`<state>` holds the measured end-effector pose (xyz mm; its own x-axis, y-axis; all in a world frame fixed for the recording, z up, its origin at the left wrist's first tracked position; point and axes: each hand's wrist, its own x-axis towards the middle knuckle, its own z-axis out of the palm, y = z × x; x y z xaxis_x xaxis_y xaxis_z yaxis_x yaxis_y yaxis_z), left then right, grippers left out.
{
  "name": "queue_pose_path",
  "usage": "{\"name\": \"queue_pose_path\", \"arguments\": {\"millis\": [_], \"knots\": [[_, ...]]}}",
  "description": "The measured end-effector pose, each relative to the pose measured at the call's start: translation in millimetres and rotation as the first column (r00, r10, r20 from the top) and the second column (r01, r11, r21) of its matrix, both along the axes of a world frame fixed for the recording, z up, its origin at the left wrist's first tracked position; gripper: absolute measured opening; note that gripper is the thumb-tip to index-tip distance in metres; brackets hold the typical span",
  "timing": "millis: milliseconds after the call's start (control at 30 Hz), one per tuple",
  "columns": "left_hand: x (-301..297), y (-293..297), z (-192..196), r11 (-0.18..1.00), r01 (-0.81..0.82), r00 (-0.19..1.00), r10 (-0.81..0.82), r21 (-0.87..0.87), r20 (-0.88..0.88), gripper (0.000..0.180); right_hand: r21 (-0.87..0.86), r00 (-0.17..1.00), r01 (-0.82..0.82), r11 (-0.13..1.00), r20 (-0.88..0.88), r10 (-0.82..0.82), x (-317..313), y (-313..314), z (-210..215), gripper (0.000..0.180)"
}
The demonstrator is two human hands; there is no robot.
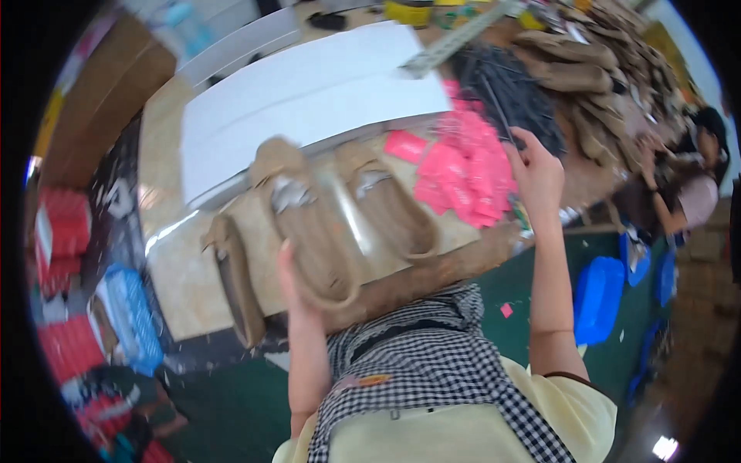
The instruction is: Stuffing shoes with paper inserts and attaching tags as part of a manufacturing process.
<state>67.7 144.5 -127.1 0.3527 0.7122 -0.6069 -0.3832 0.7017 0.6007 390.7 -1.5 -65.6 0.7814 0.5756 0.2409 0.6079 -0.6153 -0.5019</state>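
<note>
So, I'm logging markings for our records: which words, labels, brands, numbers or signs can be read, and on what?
None can be read.
Checked apron: small orange patch, too blurred to read.
Pink packets: too blurred to read.
Tan shoe at the left hand: no legible text.

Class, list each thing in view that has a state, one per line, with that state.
Left shoe: tipped on its side
Middle shoe: opening up, white stuffing inside
Right shoe: opening up, not held
Left hand: gripping the middle shoe
Right hand: pinching a thin dark strand
Pink packets: loosely heaped
Dark pile: heaped
Blue bin: open-topped
</note>
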Motion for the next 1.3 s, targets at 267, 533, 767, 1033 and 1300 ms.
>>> {"name": "queue_pose_path", "arguments": {"millis": [267, 533, 767, 1033, 1300], "knots": [[-7.3, 10.8, -12.2, 0.972, -0.009, 0.986, -0.03, 0.234, 0.163, 0.064, 0.636, 0.006, -0.293, 0.714, -0.745, 0.667, -107.9, 39.5, 29.7, 0.034], [-19.7, 11.8, -12.8, 0.95, -0.087, 0.996, 0.089, 0.301, 0.009, 0.073, 0.156, 0.741, -0.399, 0.904, -0.526, 0.417, -104.4, 48.3, 0.9, 0.014], [-11.4, 5.3, -1.6, 0.938, -0.049, 0.996, 0.07, 0.343, -0.049, 0.071, 0.246, 0.679, -0.571, 0.783, -0.394, 0.62, -144.5, 58.5, 15.9, 0.021], [-12.9, 2.2, -6.0, 0.909, -0.019, 0.988, 0.082, 0.416, -0.134, 0.071, 0.188, 0.595, -0.652, 0.734, -0.474, 0.65, -170.6, 63.9, 23.8, 0.033], [-9.0, -15.4, -17.6, 0.846, 0.008, 0.98, 0.1, 0.534, -0.173, 0.073, 0.37, 0.73, -0.636, 0.678, 0.003, 0.683, -191.9, 86.0, 10.8, 0.022]]}}
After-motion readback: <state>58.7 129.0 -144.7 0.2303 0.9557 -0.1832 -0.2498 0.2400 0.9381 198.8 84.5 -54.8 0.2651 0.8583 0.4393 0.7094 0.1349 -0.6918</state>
